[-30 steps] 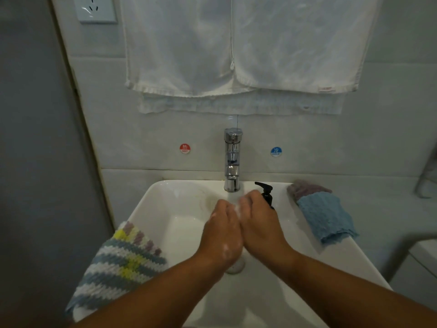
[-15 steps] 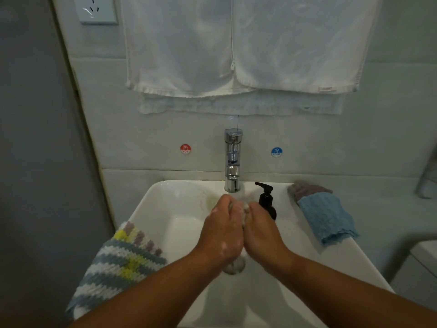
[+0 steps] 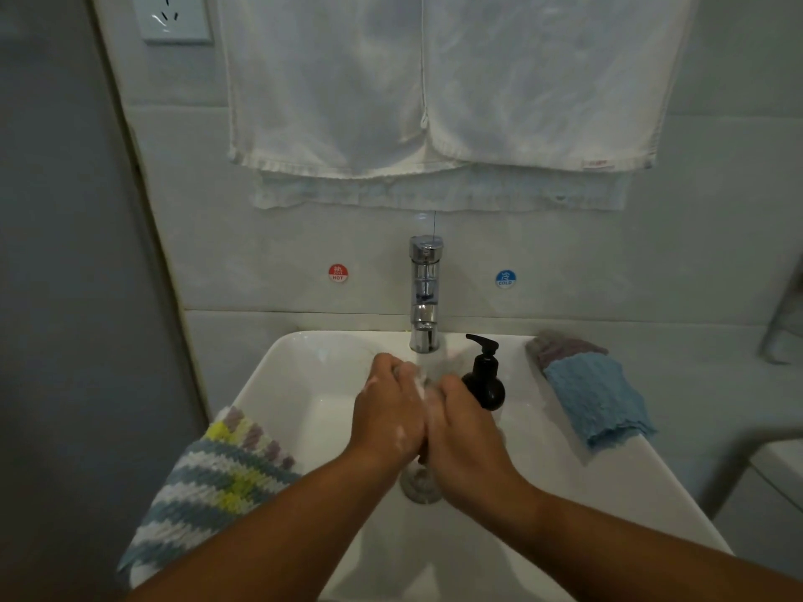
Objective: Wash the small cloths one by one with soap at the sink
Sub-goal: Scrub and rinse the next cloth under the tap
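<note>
Two hands press together below the tap [image 3: 425, 297], left hand [image 3: 391, 414] and right hand [image 3: 465, 432] both curled round a sudsy cloth [image 3: 420, 384] barely showing between them. Just beyond the right stands a black pump bottle [image 3: 484, 380]; a blue cloth [image 3: 595, 401] lies farther right, a striped knitted cloth [image 3: 217, 484] left of the left forearm.

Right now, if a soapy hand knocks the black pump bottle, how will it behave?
The black pump bottle stands upright, round body under a tall pump: probably tips easily. Its glossy surface and the sudsy right hand suggest a slippery grip.
</note>
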Demonstrator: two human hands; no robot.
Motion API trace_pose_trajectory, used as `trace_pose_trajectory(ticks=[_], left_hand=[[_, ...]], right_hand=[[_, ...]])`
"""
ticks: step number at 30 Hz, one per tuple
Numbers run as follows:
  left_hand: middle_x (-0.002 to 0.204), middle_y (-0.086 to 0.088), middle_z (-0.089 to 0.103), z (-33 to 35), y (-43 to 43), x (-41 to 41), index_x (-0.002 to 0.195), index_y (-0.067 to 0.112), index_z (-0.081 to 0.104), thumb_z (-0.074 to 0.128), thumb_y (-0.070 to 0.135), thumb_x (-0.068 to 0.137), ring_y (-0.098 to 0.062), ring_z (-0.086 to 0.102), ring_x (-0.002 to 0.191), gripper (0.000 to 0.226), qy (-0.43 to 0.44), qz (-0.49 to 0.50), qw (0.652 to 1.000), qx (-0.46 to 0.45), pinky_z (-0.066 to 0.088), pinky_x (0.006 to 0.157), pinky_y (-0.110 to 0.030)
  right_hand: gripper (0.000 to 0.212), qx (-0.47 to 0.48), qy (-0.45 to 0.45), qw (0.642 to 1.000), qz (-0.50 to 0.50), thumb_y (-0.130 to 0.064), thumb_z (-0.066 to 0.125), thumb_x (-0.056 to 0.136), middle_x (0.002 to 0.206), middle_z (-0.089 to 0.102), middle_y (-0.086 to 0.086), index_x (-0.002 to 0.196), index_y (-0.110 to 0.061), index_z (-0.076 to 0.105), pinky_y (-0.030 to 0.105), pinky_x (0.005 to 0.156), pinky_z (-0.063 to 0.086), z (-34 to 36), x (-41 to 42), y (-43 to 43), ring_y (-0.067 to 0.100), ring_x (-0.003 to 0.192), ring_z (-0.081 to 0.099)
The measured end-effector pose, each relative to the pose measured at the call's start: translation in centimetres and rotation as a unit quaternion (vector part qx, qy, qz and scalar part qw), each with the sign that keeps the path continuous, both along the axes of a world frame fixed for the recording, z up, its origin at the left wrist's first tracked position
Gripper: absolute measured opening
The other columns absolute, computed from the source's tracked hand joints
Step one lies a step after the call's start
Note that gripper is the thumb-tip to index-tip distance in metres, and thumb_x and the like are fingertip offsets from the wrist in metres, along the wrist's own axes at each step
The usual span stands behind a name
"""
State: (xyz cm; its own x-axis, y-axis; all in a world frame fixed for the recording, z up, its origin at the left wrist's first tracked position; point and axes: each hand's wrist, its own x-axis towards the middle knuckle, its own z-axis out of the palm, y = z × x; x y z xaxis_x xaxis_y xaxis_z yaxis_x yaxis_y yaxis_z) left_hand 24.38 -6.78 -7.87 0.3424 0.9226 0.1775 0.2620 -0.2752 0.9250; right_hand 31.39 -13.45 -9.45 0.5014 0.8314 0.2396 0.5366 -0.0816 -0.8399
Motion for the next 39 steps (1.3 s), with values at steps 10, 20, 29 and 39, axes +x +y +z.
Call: trace_pose_trajectory(ticks=[10,20,29,39], left_hand=[[0.094,-0.005,0.064,-0.3,-0.4,-0.3,0.103,0.018,0.053,0.037,0.033,0.109,-0.018,0.06,0.081,0.023,0.003,-0.012,1.0,-0.015,0.047,0.065,-0.031],[0.092,-0.004,0.062,-0.5,-0.9,-0.2,0.098,0.018,0.052,0.034,0.034,0.109,-0.019,0.059,0.081,0.026,0.0,-0.028,1.0,-0.007,0.052,0.075,-0.037],[0.096,-0.003,0.063,-0.1,-2.6,-0.9,0.104,0.02,0.051,0.035,0.036,0.109,-0.018,0.063,0.087,0.023,-0.007,-0.106,0.994,0.009,0.057,0.08,-0.041],[0.096,-0.011,0.064,-0.2,-2.3,-1.9,0.102,0.016,0.053,0.038,0.032,0.109,-0.022,0.061,0.08,0.023,0.01,-0.146,0.989,-0.003,0.056,0.066,-0.036]], right_hand=[[0.015,0.007,0.025,1.0,-0.017,-0.029,0.044,0.107,0.09,0.061,0.0,0.099,-0.019,0.052,0.028,0.069,0.051,-0.1,-0.2,0.1,0.012,0.081,0.06],[0.012,-0.004,0.037,0.999,-0.037,-0.025,0.047,0.106,0.09,0.061,0.0,0.098,-0.017,0.053,0.035,0.075,0.054,-0.3,0.4,0.5,0.013,0.082,0.06],[0.012,0.038,0.056,0.995,-0.072,-0.024,0.049,0.105,0.09,0.063,0.001,0.097,-0.018,0.055,0.039,0.077,0.056,0.9,1.7,1.0,0.013,0.08,0.061],[0.018,0.025,0.069,0.996,-0.048,-0.029,0.045,0.107,0.089,0.064,0.002,0.095,-0.02,0.057,0.032,0.065,0.057,1.2,2.7,1.4,0.014,0.078,0.064]])
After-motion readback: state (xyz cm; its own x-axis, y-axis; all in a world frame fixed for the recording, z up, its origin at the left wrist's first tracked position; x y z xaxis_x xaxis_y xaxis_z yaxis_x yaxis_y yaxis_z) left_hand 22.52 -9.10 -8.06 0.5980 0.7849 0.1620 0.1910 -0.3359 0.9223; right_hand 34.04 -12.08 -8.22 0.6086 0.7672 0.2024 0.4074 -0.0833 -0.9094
